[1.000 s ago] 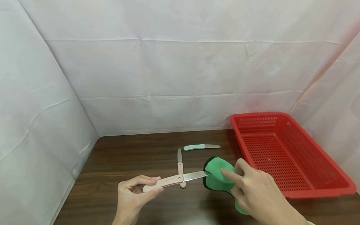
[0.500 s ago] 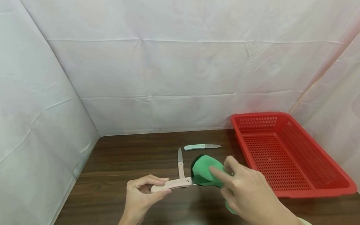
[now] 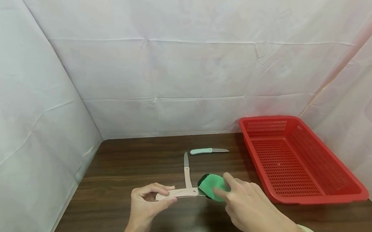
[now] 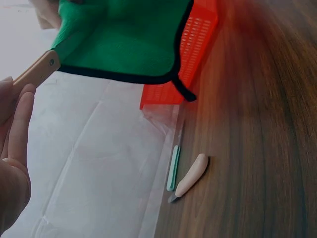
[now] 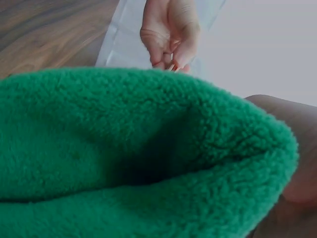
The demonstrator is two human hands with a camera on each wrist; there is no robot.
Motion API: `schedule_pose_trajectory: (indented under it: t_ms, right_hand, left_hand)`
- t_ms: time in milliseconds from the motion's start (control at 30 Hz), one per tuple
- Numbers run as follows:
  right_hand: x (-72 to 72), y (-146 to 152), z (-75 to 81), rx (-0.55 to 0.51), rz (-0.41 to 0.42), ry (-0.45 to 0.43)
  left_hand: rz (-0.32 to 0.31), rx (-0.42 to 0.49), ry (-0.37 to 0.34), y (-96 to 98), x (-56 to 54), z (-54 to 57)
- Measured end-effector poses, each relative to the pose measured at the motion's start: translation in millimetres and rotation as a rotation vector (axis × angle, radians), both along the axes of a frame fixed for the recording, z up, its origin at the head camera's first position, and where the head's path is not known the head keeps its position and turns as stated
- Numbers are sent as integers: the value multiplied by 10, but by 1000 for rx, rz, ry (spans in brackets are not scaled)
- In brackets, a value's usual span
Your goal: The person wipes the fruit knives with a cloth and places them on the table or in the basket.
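My left hand (image 3: 146,201) grips a pale pink folding knife (image 3: 181,192) by its handle, with the blade end pointing right. A green cloth (image 3: 214,187) with black edging wraps the blade and hides nearly all of it. My right hand (image 3: 247,201) pinches that cloth around the blade, index finger against its near side. In the left wrist view the cloth (image 4: 124,39) hangs down past the handle's pivot. Fluffy green folds (image 5: 148,148) fill most of the right wrist view, and the left hand (image 5: 171,32) shows beyond them.
Behind the held knife, a second pink folding knife (image 3: 187,176) lies on the dark wooden table (image 3: 128,169), blade out and pointing away. A mint-green knife (image 3: 201,151) lies crosswise farther back. The red plastic basket (image 3: 338,197) stands at the right. White sheets (image 3: 170,67) enclose the table.
The cloth has slid left along the blade to the handle, covering steel that showed a second ago. Since then it has dropped lower; the left hand has shifted slightly right and the knife lies more level.
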State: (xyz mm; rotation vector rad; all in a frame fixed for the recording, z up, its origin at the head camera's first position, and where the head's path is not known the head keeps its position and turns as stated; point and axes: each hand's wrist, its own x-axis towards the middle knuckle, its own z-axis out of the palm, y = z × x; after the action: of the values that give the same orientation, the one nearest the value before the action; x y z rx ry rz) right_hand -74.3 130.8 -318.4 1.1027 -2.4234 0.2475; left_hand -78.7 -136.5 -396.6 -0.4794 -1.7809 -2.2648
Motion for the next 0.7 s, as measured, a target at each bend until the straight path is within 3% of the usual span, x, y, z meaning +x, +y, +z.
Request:
schedule_pose_trajectory:
  t_ms: [100,300,567,700]
  right_hand:
    - [2,71,-18,18,-33,-45]
    - [-18,264,-58,8,-76,-53]
    - [-12,463,-66,20,-147,-100]
    - [-12,499,-58,11,-159,-132]
  left_hand:
    - [-6,-12,12,-30,2,4]
    - [-2,-2,31,-83,-1,3]
    - [-94,108,128,-101,-19,-4]
    - [-92,97,90,-84,-25,-15]
